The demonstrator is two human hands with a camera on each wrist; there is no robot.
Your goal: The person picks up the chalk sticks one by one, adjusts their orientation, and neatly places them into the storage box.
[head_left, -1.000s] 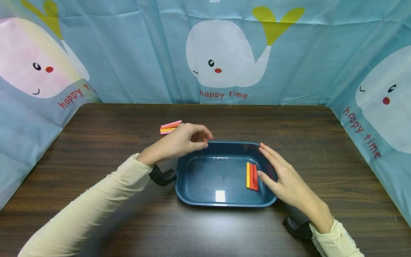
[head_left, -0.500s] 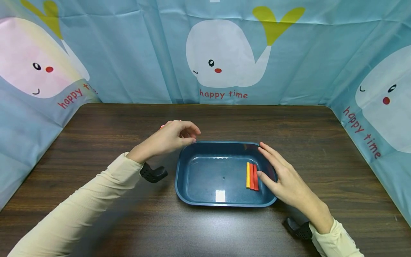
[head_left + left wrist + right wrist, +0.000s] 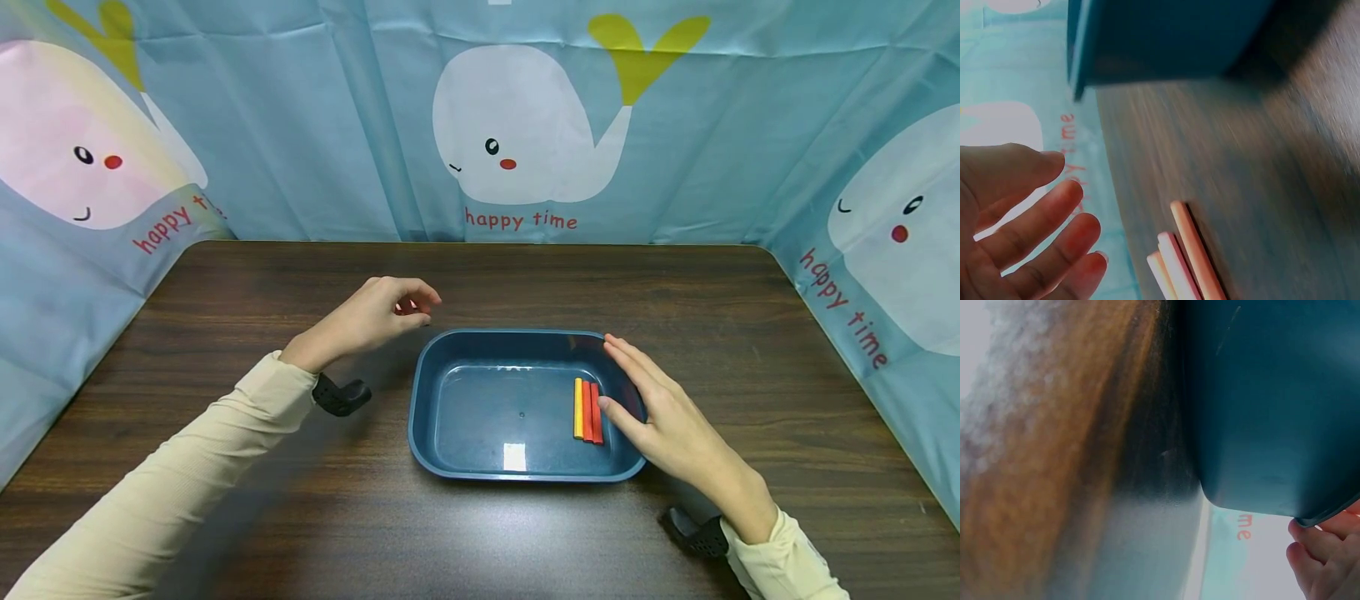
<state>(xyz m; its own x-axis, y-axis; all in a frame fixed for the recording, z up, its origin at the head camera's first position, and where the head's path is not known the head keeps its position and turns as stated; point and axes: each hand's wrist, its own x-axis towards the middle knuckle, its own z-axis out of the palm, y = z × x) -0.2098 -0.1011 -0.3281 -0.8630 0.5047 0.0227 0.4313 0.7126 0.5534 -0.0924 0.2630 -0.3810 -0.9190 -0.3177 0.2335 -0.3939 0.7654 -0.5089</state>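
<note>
In the head view my left hand (image 3: 369,312) hovers above the table beyond the tray's far left corner, fingers loosely bent and holding nothing. Below it, in the left wrist view, lie orange, pink and pale yellow sticks (image 3: 1197,250), short and slim like chalk; the hand covers them in the head view. My right hand (image 3: 663,417) holds the right rim of a blue plastic tray (image 3: 487,477), thumb over the inside and fingers along the outer edge. Inside, near that thumb, one yellow stick (image 3: 578,409) and two red sticks (image 3: 592,412) lie side by side.
The dark wooden table (image 3: 525,537) extends around the tray. A light blue curtain (image 3: 337,150) with whale prints hangs behind and at both sides. Each wrist wears a black band, the left band (image 3: 341,396) and the right band (image 3: 697,533).
My left hand has moved left and slightly away from me, off the tray's far rim, until it covers the sticks on the table. The right hand and tray have stayed in place.
</note>
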